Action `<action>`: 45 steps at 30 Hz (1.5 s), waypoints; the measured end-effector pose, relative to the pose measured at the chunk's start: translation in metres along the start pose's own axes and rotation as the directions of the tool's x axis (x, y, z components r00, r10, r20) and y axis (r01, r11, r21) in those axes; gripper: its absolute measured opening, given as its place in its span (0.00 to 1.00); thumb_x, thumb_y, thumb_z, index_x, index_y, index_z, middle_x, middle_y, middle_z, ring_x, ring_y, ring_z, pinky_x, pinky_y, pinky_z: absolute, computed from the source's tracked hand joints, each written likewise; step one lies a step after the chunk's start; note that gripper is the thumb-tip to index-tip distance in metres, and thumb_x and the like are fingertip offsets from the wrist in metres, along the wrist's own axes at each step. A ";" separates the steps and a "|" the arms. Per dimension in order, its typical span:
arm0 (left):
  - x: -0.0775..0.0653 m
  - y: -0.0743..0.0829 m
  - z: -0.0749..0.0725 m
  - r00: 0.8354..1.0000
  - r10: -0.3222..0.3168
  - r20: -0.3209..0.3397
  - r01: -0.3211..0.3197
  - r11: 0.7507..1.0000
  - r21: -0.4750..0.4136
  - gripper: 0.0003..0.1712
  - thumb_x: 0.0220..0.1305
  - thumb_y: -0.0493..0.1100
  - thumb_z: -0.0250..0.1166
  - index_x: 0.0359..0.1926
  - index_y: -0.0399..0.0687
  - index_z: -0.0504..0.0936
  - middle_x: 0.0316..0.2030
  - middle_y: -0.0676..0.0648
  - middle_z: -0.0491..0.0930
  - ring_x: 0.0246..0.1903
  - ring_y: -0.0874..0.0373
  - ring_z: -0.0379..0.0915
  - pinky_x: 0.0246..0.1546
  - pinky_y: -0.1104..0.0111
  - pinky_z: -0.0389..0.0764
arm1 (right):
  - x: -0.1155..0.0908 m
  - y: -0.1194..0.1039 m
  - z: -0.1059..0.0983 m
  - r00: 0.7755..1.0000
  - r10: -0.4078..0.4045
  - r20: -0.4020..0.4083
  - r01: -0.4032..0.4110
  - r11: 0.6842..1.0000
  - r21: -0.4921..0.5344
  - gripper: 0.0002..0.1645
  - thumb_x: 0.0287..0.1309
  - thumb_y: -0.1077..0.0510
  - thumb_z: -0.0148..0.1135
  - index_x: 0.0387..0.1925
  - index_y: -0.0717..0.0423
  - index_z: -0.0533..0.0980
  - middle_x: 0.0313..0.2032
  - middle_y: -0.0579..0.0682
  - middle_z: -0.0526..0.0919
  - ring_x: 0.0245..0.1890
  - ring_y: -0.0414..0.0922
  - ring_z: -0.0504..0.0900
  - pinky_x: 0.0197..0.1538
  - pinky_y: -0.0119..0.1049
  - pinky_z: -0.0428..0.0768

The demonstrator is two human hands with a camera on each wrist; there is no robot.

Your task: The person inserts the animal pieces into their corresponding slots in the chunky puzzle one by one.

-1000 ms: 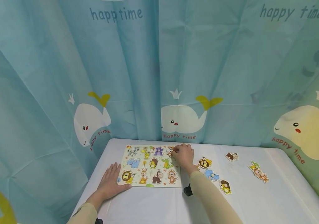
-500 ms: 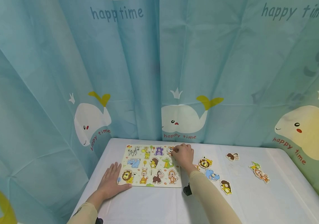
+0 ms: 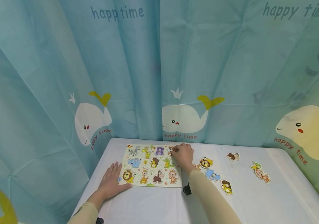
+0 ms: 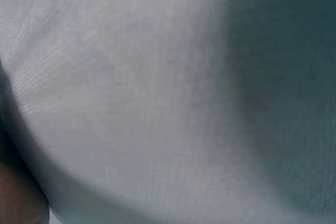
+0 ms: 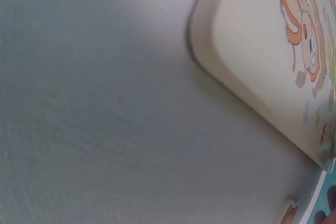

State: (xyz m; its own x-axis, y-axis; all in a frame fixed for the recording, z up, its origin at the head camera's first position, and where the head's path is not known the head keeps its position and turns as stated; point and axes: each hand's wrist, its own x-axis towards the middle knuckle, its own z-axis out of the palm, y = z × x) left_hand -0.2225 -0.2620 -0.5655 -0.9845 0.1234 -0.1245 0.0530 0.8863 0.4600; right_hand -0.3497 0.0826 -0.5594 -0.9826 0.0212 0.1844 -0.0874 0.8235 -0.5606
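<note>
A white puzzle board (image 3: pixel 150 180) printed with animal pictures lies flat on the table. At its top right corner my right hand (image 3: pixel 184 155) pinches a small orange-and-white animal puzzle piece (image 3: pixel 169 151) with thumb and fingertips; the hand partly covers it. My left hand (image 3: pixel 111 180) lies flat with spread fingers at the board's lower left edge, thumb along the front corner. In the right wrist view the board's near corner (image 5: pixel 252 40) shows, with an orange monkey picture (image 5: pixel 304 30); a bit of the hand enters at the lower right. The left wrist view holds mostly blurred white cloth.
Loose animal pieces lie right of the board: a lion (image 3: pixel 205 162), a blue elephant (image 3: pixel 212 175), a hedgehog (image 3: pixel 226 187), a brown ape (image 3: pixel 233 156), and a monkey (image 3: pixel 262 176) overlapping a green piece (image 3: pixel 256 165). A blue curtain (image 3: pixel 137 77) hangs behind the white table (image 3: pixel 148 205).
Both hands stay where they were, the right still at the board's top right corner. The head view shifts only very slightly.
</note>
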 end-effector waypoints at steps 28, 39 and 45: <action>-0.001 0.001 -0.001 1.000 -0.011 0.005 0.011 1.000 -0.009 0.71 0.54 0.72 0.70 0.80 0.32 0.46 0.79 0.31 0.40 0.78 0.34 0.31 0.77 0.43 0.36 | -0.001 0.002 0.002 1.000 -0.018 0.004 0.018 0.999 -0.046 0.08 0.60 0.49 0.72 0.37 0.47 0.90 0.37 0.47 0.81 0.49 0.53 0.73 0.53 0.54 0.71; 0.000 0.001 -0.002 1.000 -0.016 0.008 0.016 0.999 -0.029 0.73 0.53 0.73 0.70 0.80 0.32 0.44 0.80 0.32 0.40 0.79 0.35 0.30 0.77 0.44 0.36 | -0.002 0.001 0.000 1.000 -0.002 0.018 0.003 0.999 -0.039 0.08 0.60 0.50 0.73 0.38 0.48 0.89 0.38 0.49 0.81 0.51 0.55 0.72 0.55 0.55 0.71; 0.001 -0.001 -0.002 1.000 -0.017 0.005 0.017 0.999 -0.028 0.74 0.52 0.74 0.70 0.80 0.32 0.43 0.80 0.33 0.39 0.79 0.35 0.30 0.78 0.45 0.35 | -0.002 0.000 0.000 1.000 0.005 0.027 -0.004 0.999 -0.037 0.08 0.61 0.50 0.72 0.38 0.48 0.89 0.38 0.49 0.81 0.51 0.55 0.72 0.56 0.55 0.70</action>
State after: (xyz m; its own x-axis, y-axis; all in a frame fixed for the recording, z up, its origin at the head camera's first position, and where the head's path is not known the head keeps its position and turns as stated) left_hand -0.2235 -0.2634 -0.5647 -0.9845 0.1105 -0.1361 0.0316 0.8753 0.4825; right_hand -0.3479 0.0823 -0.5595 -0.9871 0.0101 0.1598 -0.0773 0.8438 -0.5311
